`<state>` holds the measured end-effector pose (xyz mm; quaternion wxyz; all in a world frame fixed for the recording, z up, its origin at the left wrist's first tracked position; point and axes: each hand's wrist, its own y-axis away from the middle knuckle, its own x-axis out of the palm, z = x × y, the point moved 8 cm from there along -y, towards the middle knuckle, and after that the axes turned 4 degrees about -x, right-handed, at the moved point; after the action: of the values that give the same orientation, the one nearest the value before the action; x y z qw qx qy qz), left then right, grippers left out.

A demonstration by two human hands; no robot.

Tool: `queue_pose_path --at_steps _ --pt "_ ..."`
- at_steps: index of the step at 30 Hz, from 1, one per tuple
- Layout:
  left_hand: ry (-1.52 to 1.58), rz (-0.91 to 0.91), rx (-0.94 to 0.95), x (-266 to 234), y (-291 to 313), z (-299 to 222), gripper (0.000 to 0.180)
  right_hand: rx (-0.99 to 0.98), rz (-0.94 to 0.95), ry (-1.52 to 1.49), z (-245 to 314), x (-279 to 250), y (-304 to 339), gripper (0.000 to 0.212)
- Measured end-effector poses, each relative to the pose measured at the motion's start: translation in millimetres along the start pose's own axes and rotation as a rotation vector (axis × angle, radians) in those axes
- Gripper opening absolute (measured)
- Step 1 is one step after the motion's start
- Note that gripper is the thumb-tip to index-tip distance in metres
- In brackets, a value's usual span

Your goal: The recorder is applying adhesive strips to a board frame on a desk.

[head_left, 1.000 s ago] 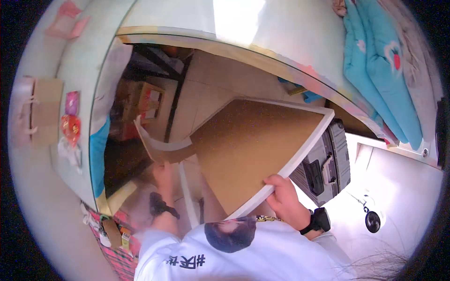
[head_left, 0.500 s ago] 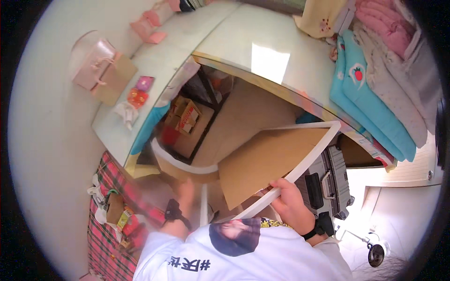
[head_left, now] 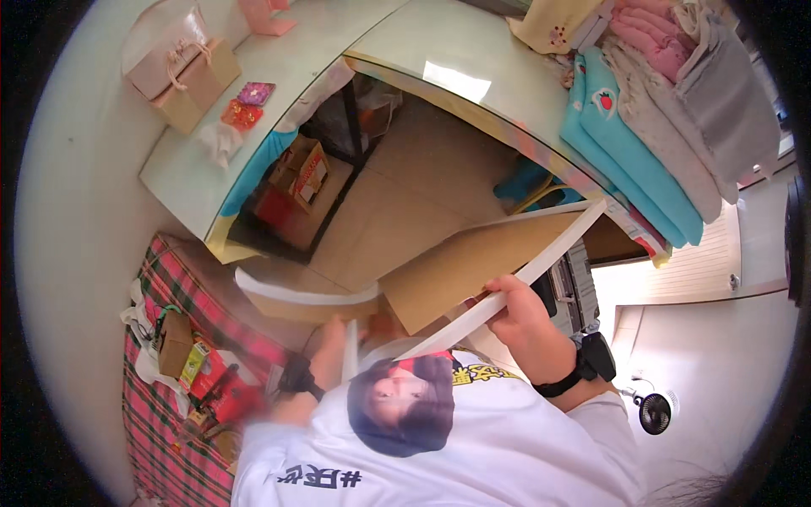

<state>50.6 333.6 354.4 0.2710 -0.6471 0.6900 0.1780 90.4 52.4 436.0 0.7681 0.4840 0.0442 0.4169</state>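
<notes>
In front of my shirt is an open cardboard box (head_left: 473, 269) with bare brown panels and thick white edges, its flaps spread apart. My right hand (head_left: 517, 311) is closed on the white edge of the right-hand panel, thumb over the top. My left hand (head_left: 331, 345) is at the box's left side, just below the curved white-edged flap (head_left: 308, 297). Motion blurs that hand, and its fingers are partly hidden, so their grip is unclear. Most of the box's inside and its underside are out of sight.
A glass-topped table (head_left: 372, 110) arches ahead, with a gift bag (head_left: 182, 80) and folded turquoise bedding (head_left: 629, 139) on it. Beneath stands a small carton (head_left: 304, 173). A silver suitcase (head_left: 579, 283) is at right, a plaid cloth (head_left: 160, 406) at left, and a small fan (head_left: 655, 412) at lower right.
The view has shifted, so the table and bedding sit higher in the picture. The box and both my hands stay together, with its right panel tilted flatter. More blue shows under the table.
</notes>
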Motion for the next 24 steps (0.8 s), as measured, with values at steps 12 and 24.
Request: queue_pose_path --at_steps 12,24 --pt "0.645 0.185 -1.021 -50 -73 59 0.036 -0.339 0.252 -0.043 52 55 96 0.015" --pt "0.593 0.292 -0.407 -198 -110 -42 0.046 -0.707 0.325 0.207 96 114 251 0.023"
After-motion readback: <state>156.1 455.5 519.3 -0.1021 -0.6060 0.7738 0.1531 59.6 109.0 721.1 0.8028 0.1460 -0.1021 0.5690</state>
